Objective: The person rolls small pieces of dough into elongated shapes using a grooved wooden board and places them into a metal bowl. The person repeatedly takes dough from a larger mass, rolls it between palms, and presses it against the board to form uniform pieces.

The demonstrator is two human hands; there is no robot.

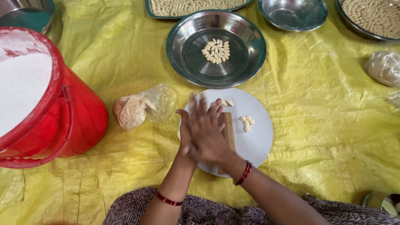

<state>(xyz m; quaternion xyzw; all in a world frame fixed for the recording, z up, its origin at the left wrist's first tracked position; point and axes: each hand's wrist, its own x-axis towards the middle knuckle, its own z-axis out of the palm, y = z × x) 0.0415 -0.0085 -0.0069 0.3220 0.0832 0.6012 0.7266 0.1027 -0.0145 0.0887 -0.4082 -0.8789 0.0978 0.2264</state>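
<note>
A view straight down over a person's lap, in patterned brown cloth (208,210), at the near edge of a yellow sheet (316,116) spread under everything.

Both forearms reach forward, each with a red bangle (243,173) at the wrist. The right hand (210,133) lies flat, fingers spread, on top of the left hand (185,139), which is mostly hidden beneath it. The palms are pressed together, and whether anything is between them cannot be told.

The hands are over the left half of a round white board (258,141). On the board, just under the right hand, lies a ridged wooden paddle (228,129). To its right, on the board, sit a few small pale dough pieces (246,123), and two more (227,103) lie beside the fingertips.

Left of the board lies a clear plastic bag (162,100) holding a lump of dough (130,111). Further left, at the sheet's left edge, stands a red bucket (79,121) filled with white flour (21,91).

Beyond the board is a steel plate (254,46) with a small heap of shaped pieces (216,51) at its centre. Along the far edge stand a tray (196,7) full of such pieces, a steel bowl (292,14), and at the far right corner another full plate (371,16). A second plastic bag (384,68) lies at the right edge.
</note>
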